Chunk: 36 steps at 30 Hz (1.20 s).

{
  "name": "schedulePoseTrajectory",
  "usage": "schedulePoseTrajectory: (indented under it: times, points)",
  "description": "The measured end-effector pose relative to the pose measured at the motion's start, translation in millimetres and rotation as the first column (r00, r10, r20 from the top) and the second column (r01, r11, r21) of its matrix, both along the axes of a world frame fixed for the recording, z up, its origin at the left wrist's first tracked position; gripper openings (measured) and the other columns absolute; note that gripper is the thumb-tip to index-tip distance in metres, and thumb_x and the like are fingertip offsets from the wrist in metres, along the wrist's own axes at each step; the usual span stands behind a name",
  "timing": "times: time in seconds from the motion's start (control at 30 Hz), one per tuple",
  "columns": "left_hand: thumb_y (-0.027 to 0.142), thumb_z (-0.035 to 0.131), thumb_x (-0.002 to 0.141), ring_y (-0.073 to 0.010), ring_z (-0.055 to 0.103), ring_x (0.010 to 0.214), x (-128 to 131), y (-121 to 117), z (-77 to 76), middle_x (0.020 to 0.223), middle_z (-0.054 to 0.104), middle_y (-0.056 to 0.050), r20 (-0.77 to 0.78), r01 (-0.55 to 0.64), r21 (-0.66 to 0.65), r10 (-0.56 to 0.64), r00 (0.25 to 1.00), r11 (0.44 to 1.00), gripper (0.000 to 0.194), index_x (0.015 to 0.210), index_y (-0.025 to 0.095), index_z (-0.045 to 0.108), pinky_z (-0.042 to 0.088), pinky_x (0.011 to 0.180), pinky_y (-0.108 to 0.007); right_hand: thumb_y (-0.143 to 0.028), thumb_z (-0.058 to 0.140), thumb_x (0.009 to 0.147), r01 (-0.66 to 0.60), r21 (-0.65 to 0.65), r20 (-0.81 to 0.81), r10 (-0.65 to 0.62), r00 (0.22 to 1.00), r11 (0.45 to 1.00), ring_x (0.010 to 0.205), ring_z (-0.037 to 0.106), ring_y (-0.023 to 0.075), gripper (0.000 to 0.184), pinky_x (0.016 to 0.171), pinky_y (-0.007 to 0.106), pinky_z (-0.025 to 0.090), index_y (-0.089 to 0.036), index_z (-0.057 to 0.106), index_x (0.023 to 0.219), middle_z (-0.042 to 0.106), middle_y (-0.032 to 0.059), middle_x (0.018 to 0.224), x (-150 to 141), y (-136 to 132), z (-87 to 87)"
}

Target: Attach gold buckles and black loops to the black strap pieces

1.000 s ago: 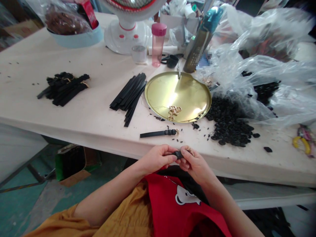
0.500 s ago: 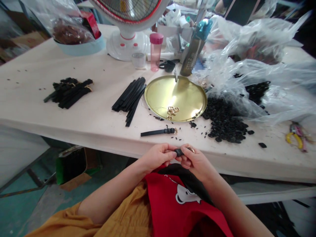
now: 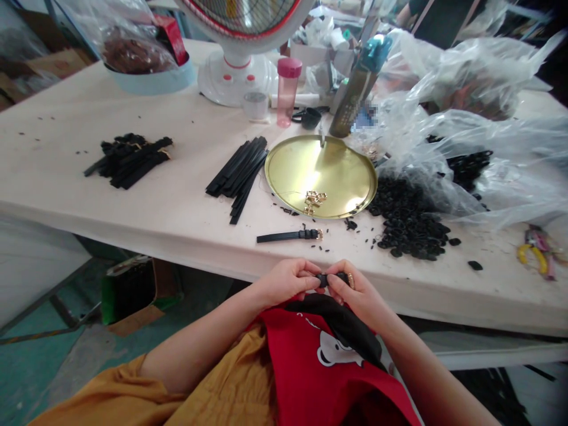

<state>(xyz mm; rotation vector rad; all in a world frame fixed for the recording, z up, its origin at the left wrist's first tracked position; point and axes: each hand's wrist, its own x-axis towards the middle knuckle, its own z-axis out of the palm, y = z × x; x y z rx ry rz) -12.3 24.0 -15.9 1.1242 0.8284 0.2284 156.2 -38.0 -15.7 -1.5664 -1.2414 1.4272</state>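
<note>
Black strap (image 3: 323, 280) is pinched between thumb and fingers of both left hand (image 3: 296, 281) and right hand (image 3: 355, 291), over the lap by the near edge of the table (image 3: 186, 210); a gold buckle (image 3: 351, 281) is seen past the right fingers, the rest mostly hidden. Strap could be dropped into the lap if either pinch is loosened, since no surface is seen close beneath; it could be creased or twisted if bent too hard. Leather-like, slightly glossy finish is shown on the finished-looking strap (image 3: 288, 236) laid flat nearby. Long flat strips (image 3: 237, 171) are bundled, small dark loops (image 3: 410, 228) are heaped, and shiny metal buckles (image 3: 315, 200) are clustered in a round, shallow, brassy tray (image 3: 331, 163).
</note>
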Motion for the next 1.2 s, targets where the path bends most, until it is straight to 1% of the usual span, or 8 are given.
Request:
schedulePoseTrajectory:
  times: [0.17, 0.37, 0.47, 0.6, 0.73, 0.93, 1.03, 1.2]
  points:
    - [0.027, 0.056, 0.071, -0.0057, 0.046, 0.046, -1.4, 0.6, 4.4, 0.061, 0.056, 0.002, -0.034, 0.035, 0.038, -0.034, 0.999, 0.999, 0.022, 0.086, 0.012, 0.054, 0.035, 0.044, -0.018, -0.038, 0.05, 0.081, -0.111, -0.006, 0.006, 0.111, 0.994, 0.994, 0.052, 0.041, 0.0089, 0.017, 0.049, 0.022, 0.033, -0.021, 0.048, 0.081, 0.048, -0.0044, 0.061, 6.9, 1.1, 3.8]
    - [0.028, 0.055, 0.071, -0.0044, 0.043, 0.047, 1.3, -1.6, 3.6, 0.072, 0.061, -0.001, -0.024, 0.084, 0.0, -0.084, 0.996, 0.996, 0.022, 0.086, 0.013, 0.052, 0.034, 0.046, -0.017, -0.036, 0.05, 0.081, -0.19, 0.015, 0.043, 0.19, 0.981, 0.982, 0.055, 0.041, 0.0102, 0.015, 0.052, 0.023, 0.034, -0.021, 0.05, 0.077, 0.047, -0.0039, 0.061, 11.3, 3.8, 9.9]
    - [0.031, 0.052, 0.075, -0.005, 0.043, 0.048, -1.8, 0.5, 4.2, 0.076, 0.063, -0.003, -0.03, 0.156, -0.013, -0.157, 0.987, 0.988, 0.021, 0.085, 0.013, 0.051, 0.034, 0.047, -0.018, -0.034, 0.053, 0.079, -0.154, 0.061, 0.106, 0.147, 0.984, 0.986, 0.056, 0.042, 0.0112, 0.014, 0.051, 0.024, 0.033, -0.021, 0.051, 0.075, 0.048, -0.0031, 0.061, 7.8, 3.9, 8.2]
    - [0.041, 0.041, 0.081, -0.0063, 0.04, 0.048, -7.6, 4.1, 11.9, 0.061, 0.055, 0.001, -0.055, 0.324, 0.088, -0.321, 0.946, 0.942, 0.029, 0.078, 0.014, 0.053, 0.032, 0.048, -0.02, -0.037, 0.051, 0.079, -0.051, 0.032, 0.021, 0.05, 0.999, 0.998, 0.05, 0.038, 0.0099, 0.016, 0.048, 0.023, 0.031, -0.021, 0.049, 0.078, 0.044, -0.0051, 0.055, 1.1, -0.5, 3.1]
    - [0.037, 0.045, 0.079, -0.0078, 0.042, 0.054, -6.5, 3.3, 16.2, 0.059, 0.049, 0.003, -0.114, 0.284, 0.223, -0.264, 0.958, 0.933, 0.026, 0.068, 0.014, 0.052, 0.031, 0.052, -0.02, -0.041, 0.05, 0.08, 0.121, 0.03, -0.017, -0.121, 0.993, 0.992, 0.047, 0.036, 0.0097, 0.02, 0.046, 0.024, 0.029, -0.021, 0.046, 0.078, 0.041, -0.0059, 0.053, -8.3, -7.2, -3.5]
    - [0.036, 0.047, 0.076, -0.0092, 0.042, 0.056, -0.9, -5.3, 1.5, 0.06, 0.048, 0.003, -0.215, 0.223, 0.306, -0.161, 0.963, 0.925, 0.024, 0.069, 0.013, 0.054, 0.029, 0.05, -0.02, -0.042, 0.051, 0.079, 0.261, 0.052, -0.003, -0.262, 0.965, 0.964, 0.044, 0.033, 0.0103, 0.02, 0.043, 0.024, 0.027, -0.023, 0.045, 0.079, 0.038, -0.0066, 0.051, -20.3, -13.4, -18.1]
    - [0.037, 0.046, 0.077, -0.0088, 0.042, 0.055, -6.7, -6.1, 0.4, 0.059, 0.048, 0.003, -0.193, 0.272, 0.265, -0.226, 0.955, 0.925, 0.026, 0.071, 0.013, 0.054, 0.03, 0.05, -0.02, -0.044, 0.046, 0.081, 0.177, 0.02, 0.009, -0.177, 0.984, 0.984, 0.044, 0.033, 0.0099, 0.023, 0.043, 0.023, 0.026, -0.022, 0.044, 0.076, 0.038, -0.0065, 0.051, -19.7, -14.8, -18.3]
    - [0.047, 0.036, 0.083, -0.0072, 0.04, 0.049, -18.6, -3.0, 12.3, 0.057, 0.047, 0.004, -0.093, 0.366, 0.174, -0.355, 0.93, 0.914, 0.037, 0.07, 0.015, 0.05, 0.032, 0.049, -0.02, -0.044, 0.038, 0.085, -0.022, 0.087, 0.087, 0.014, 0.996, 0.996, 0.05, 0.039, 0.0104, 0.026, 0.048, 0.023, 0.032, -0.02, 0.045, 0.078, 0.042, -0.0048, 0.055, -11.0, -15.4, -3.4]
